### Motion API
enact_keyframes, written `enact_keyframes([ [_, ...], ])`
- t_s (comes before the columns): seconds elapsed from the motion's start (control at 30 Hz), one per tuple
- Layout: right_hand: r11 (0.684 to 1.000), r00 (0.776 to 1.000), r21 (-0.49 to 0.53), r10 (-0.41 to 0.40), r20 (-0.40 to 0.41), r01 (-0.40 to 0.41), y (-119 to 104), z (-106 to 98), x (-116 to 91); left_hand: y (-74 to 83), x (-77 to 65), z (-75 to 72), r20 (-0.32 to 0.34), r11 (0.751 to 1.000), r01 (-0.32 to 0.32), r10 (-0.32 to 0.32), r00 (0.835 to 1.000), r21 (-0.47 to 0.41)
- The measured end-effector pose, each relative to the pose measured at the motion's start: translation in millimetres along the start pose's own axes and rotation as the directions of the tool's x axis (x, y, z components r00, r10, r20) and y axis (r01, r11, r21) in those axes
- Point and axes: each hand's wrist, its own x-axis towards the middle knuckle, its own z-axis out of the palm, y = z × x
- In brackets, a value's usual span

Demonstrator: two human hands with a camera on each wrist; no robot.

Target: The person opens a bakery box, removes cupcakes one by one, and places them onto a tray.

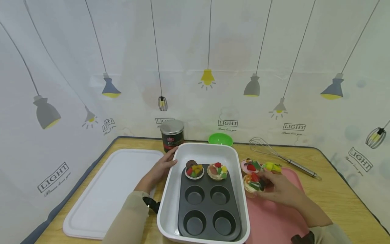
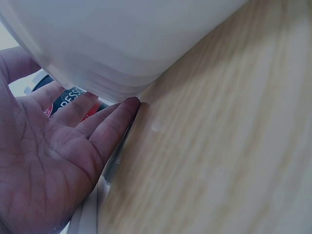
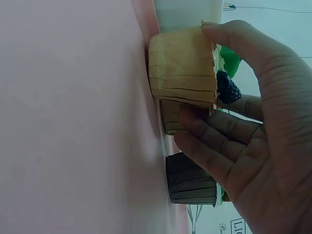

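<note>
In the head view, a fruit-topped cupcake in a tan paper cup sits at the far left of the pink board. My right hand pinches it, thumb on one side and fingers on the other; a blackberry-like topping shows in the right wrist view. My left hand rests against the left wall of the white tray, its fingers fairly straight in the left wrist view. Inside the tray lies a dark muffin pan. Two cupcakes, one chocolate-topped and one cream-topped, fill its far cups.
Beyond my right hand stand a pink-topped cupcake and a yellow-topped one. A whisk lies behind the pink board. An espresso tin and a green bowl stand behind the tray. A white board lies left.
</note>
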Motion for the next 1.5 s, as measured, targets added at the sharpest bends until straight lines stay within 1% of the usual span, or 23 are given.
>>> enact_keyframes([
  [0.23, 0.994, 0.999, 0.102, 0.028, 0.03, -0.031, -0.7, -0.5, -0.7, 1.1, -0.5, -0.5, 0.007, 1.0, -0.001, 0.001, 1.0, 0.002],
  [0.47, 0.982, 0.997, 0.189, 0.01, 0.073, -0.024, 2.1, 4.4, -0.5, -0.6, -0.8, -0.8, 0.002, 1.0, -0.003, 0.003, 1.0, 0.002],
  [0.77, 0.977, 0.998, 0.212, 0.01, 0.055, -0.021, 6.2, 8.7, -2.9, -1.5, -1.3, -0.4, 0.01, 1.0, -0.014, 0.014, 1.0, -0.008],
  [1.0, 0.98, 0.998, 0.194, 0.022, 0.051, -0.031, 9.5, 8.5, -2.3, -1.3, -0.1, -0.5, 0.005, 1.0, -0.014, 0.014, 1.0, -0.02],
  [1.13, 0.976, 0.999, 0.218, -0.012, 0.046, 0.002, 12.0, 9.9, -2.2, -0.8, 0.3, -0.3, 0.005, 1.0, -0.011, 0.011, 1.0, -0.012],
  [1.27, 0.963, 0.998, 0.266, -0.048, 0.043, 0.035, 16.4, 12.3, -1.9, -1.4, 0.8, -0.6, -0.011, 1.0, 0.0, 0.0, 1.0, -0.006],
  [1.37, 0.959, 0.997, 0.275, -0.078, 0.028, 0.068, 18.9, 14.2, -1.7, -2.1, 0.9, -1.1, -0.012, 1.0, 0.001, -0.001, 1.0, -0.01],
  [1.5, 0.962, 0.995, 0.257, -0.098, -0.003, 0.096, 19.2, 15.8, -2.3, -2.7, 0.3, -1.7, -0.001, 1.0, -0.001, 0.001, 1.0, -0.016],
])
